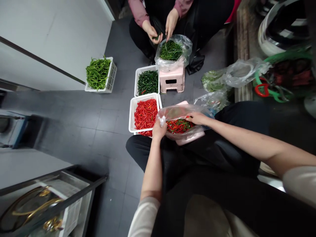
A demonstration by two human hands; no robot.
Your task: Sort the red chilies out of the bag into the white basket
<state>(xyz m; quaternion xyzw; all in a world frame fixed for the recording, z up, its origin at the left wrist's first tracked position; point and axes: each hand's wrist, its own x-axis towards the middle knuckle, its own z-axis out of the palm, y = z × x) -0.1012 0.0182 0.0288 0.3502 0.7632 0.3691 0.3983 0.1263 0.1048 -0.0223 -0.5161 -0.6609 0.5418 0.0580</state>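
The work looks partway along: the white basket (131, 115) is well filled with red peppers (145, 113), while a heap of red peppers with green stems (179, 125) is left in the clear plastic bag (172, 112). The bag lies over a pink stool (190, 140), open above the stool's middle, with the basket just beside the stool's left edge. The left hand (159, 130) has its grip closed on the bag's rim; the right hand (197, 118) reaches inside from the right, fingers bent, and I cannot tell whether its grip has hold of a pepper.

Across from them, a co-worker's hands (161, 29) are over a bag of green peppers (171, 51) on another stool (172, 79). The floor (106, 113) is dark grey tile. A basket of light green peppers (98, 74) stands at its left edge, by a white panel (56, 36); a metal rack (81, 189) fills the near left corner.
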